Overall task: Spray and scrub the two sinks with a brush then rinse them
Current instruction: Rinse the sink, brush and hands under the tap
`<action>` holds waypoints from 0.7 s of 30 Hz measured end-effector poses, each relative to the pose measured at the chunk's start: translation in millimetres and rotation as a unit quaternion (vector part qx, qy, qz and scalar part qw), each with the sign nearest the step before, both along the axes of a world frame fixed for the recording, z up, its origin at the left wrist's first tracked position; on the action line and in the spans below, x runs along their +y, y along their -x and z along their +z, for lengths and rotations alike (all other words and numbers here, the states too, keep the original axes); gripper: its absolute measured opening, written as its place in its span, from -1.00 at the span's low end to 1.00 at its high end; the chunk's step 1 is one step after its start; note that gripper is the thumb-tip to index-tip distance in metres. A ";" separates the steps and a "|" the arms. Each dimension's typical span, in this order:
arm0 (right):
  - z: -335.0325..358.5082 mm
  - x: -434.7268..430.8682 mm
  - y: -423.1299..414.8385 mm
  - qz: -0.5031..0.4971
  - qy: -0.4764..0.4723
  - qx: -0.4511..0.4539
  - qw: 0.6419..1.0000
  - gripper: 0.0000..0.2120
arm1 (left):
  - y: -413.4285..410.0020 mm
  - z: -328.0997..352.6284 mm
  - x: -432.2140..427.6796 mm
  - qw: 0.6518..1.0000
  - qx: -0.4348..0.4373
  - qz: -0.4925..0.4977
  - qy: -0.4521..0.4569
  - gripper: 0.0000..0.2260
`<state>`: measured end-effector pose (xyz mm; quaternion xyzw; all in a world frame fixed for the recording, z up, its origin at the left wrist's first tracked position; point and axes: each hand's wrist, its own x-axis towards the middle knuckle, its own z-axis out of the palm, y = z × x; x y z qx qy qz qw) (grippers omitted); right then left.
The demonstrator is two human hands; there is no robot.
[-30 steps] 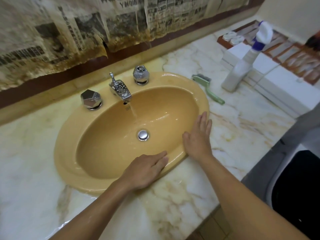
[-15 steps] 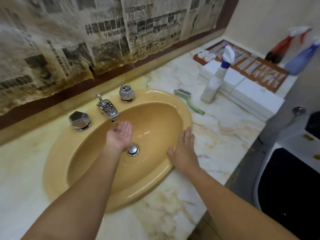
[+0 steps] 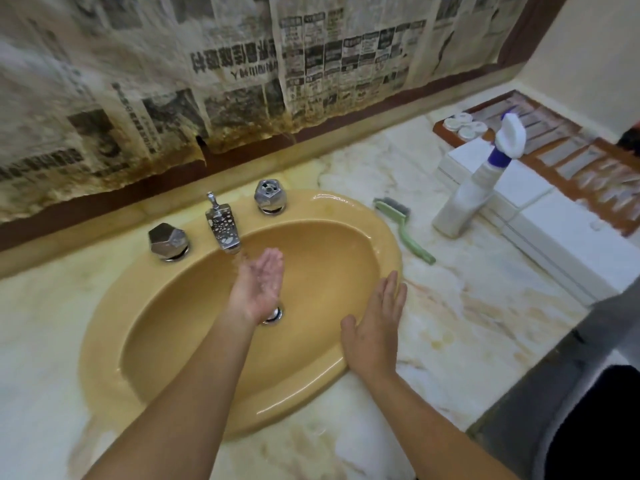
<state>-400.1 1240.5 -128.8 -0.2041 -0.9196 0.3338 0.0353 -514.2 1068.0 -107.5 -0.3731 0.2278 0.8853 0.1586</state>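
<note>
The left hand (image 3: 260,287) is cupped palm-up, fingers loosely together and holding only water, under the running faucet (image 3: 223,227) of the yellow sink (image 3: 388,233); the right hand (image 3: 375,327) lies flat, fingers straight, on the wet right rim. Risk: water thrown from the cupped palm overshoots the rim and floods the marble worktop (image 3: 485,306), where the green brush (image 3: 401,223) and spray bottle (image 3: 478,181) stand just beside the basin. Risk: the pressing hand slips on the slick glazed rim.

sink (image 3: 114,341): mustard yellow
counter (image 3: 467,306): cream marble, tan veins
brush (image 3: 405,230): pale green
spray bottle (image 3: 464,199): white, blue collar
</note>
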 end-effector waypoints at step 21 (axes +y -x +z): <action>-13.8 82.4 31.2 0.247 -0.129 0.029 0.960 -0.31 | -52.4 -17.8 62.8 0.945 -0.021 -0.115 0.304 -0.64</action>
